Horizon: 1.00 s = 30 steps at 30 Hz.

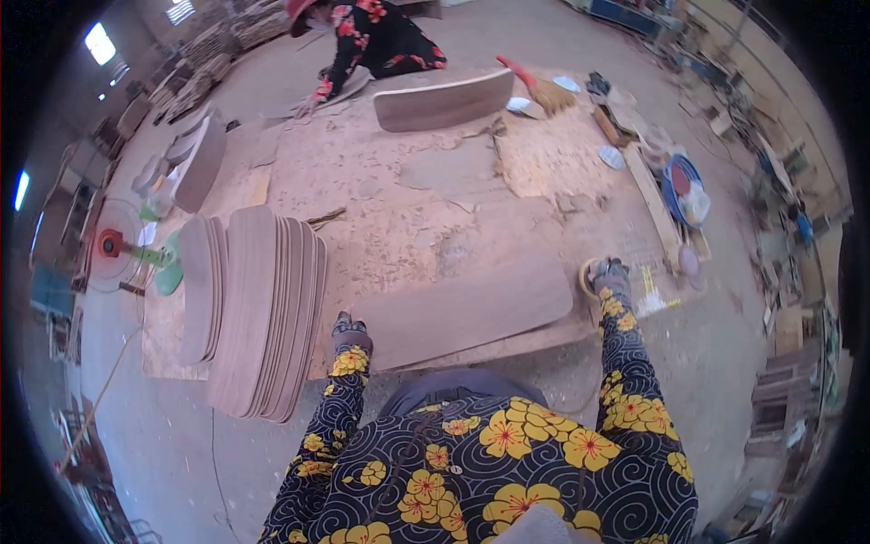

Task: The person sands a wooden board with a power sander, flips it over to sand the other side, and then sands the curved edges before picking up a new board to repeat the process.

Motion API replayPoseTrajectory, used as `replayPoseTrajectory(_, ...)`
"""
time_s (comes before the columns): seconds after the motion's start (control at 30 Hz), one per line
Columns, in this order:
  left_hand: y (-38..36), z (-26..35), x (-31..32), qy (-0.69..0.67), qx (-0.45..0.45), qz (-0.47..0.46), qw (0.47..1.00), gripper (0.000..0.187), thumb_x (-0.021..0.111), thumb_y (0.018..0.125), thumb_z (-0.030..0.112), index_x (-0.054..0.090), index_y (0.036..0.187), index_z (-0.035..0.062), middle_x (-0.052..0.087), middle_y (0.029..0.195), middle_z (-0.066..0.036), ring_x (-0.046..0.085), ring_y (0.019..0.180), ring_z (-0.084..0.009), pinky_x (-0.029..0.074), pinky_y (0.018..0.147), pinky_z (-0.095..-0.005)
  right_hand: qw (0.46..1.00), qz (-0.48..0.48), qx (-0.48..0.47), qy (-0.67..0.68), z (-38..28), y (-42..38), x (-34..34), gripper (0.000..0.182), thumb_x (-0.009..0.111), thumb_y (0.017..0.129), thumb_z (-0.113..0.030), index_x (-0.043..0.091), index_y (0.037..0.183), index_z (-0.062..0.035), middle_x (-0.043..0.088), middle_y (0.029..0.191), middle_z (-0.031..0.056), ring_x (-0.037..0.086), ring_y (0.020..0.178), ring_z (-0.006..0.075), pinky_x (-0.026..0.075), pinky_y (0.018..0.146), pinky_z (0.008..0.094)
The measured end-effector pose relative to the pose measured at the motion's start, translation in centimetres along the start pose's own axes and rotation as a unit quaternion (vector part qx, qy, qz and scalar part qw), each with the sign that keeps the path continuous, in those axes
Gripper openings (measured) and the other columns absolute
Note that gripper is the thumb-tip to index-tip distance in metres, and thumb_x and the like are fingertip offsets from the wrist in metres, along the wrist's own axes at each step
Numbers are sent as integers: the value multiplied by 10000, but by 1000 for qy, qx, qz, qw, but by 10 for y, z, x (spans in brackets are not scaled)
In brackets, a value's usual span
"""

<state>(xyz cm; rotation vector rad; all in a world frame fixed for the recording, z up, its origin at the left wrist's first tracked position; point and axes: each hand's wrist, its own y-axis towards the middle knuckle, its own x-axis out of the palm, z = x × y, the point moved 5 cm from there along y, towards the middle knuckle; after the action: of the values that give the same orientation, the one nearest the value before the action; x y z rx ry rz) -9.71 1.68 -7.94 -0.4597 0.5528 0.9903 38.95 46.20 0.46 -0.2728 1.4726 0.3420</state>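
A thin, curved wooden panel point(467, 313) lies on the worktable in front of my body. My left hand point(352, 334), in a dark glove, is at the panel's left end, its fingers curled against the edge. Beyond the panel's right end, my right hand point(609, 272), also gloved, is closed around a roll of tape point(588, 279). To the left of my left hand, a stack of similar wooden panels point(263, 308) hangs partly over the table's near edge.
A fan point(118, 247) stands left of the table point(362, 195). Another curved panel point(444, 102) and a broom point(548, 93) are at the far side, where a person point(381, 41) bends low. A blue basket point(680, 186) sits to the right.
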Motion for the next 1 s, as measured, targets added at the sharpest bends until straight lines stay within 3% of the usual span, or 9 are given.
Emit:
replayPoseTrajectory(0.1, -6, 9, -2, 63, -10, 66, 996, 344, 526, 901, 26, 574, 1242, 38, 676, 1084, -166, 646, 1009, -281, 500, 850, -359, 999, -7, 29, 38, -1, 10, 23, 462, 611, 821, -377, 598, 1149, -52, 593, 1130, 192, 564, 1053, 372, 442, 930, 436)
replayPoseTrajectory(0.17, -22, 11, -6, -79, -42, 89, 992, 324, 530, 901, 45, 592, 1219, 37, 680, 1057, -175, 650, 995, -299, 501, 850, -375, 992, 42, 53, 105, -2, 12, 30, 423, 619, 819, -350, 609, 1123, -57, 603, 1104, 184, 572, 1033, 368, 458, 894, 443)
replayPoseTrajectory(0.23, -61, 60, -29, 11, -26, 86, 996, 316, 549, 887, 69, 613, 1195, 44, 680, 1036, -200, 654, 967, -343, 508, 840, -403, 997, 7, 17, 69, -8, 14, 18, 413, 618, 820, -354, 614, 1114, -65, 614, 1102, 168, 576, 1026, 364, 466, 878, 439)
replayPoseTrajectory(0.37, -92, 17, -20, 175, 13, 148, 973, 360, 554, 874, 44, 602, 1229, 83, 683, 1043, -150, 660, 929, -289, 521, 798, -373, 998, 11, -24, 52, -12, 14, 18, 392, 604, 823, -368, 632, 1093, -85, 632, 1090, 150, 578, 1030, 353, 461, 887, 442)
replayPoseTrajectory(0.47, -104, 14, -21, 145, 10, 144, 979, 363, 568, 867, 56, 603, 1226, 90, 681, 1039, -157, 662, 931, -294, 522, 807, -374, 999, -32, 21, 23, -28, 7, -20, 386, 593, 820, -365, 641, 1091, -94, 635, 1096, 146, 582, 1011, 354, 450, 909, 432)
replayPoseTrajectory(0.67, -96, 12, -17, 167, -6, 146, 975, 406, 617, 832, 143, 594, 1233, 87, 662, 1084, -187, 630, 1007, -344, 502, 873, -408, 990, 61, -121, 30, -77, -19, -34, 438, 615, 858, -347, 591, 1165, -35, 630, 1087, 194, 575, 1025, 366, 432, 935, 477)
replayPoseTrajectory(0.77, -74, 22, -17, 184, -40, 132, 973, 432, 615, 834, 208, 581, 1232, 43, 635, 1134, -217, 597, 1064, -377, 475, 933, -432, 955, -22, -49, 293, -113, -53, -53, 496, 644, 863, -336, 555, 1261, -55, 611, 1164, 210, 543, 1121, 384, 406, 981, 479)
replayPoseTrajectory(0.9, -48, 58, -20, 201, -97, 50, 974, 537, 559, 880, 305, 508, 1307, -16, 554, 1279, -246, 496, 1230, -376, 369, 1067, -425, 938, -71, 39, 338, -118, -57, -67, 509, 588, 913, -347, 505, 1348, -98, 576, 1249, 239, 505, 1211, 382, 371, 1034, 461)
replayPoseTrajectory(1.0, -42, 54, -24, 201, -107, 25, 973, 601, 535, 897, 350, 458, 1351, -35, 501, 1356, -236, 441, 1293, -366, 327, 1106, -410, 942, -71, 18, 327, -121, -50, -52, 514, 570, 926, -348, 484, 1369, -102, 565, 1278, 224, 492, 1229, 377, 364, 1039, 457)
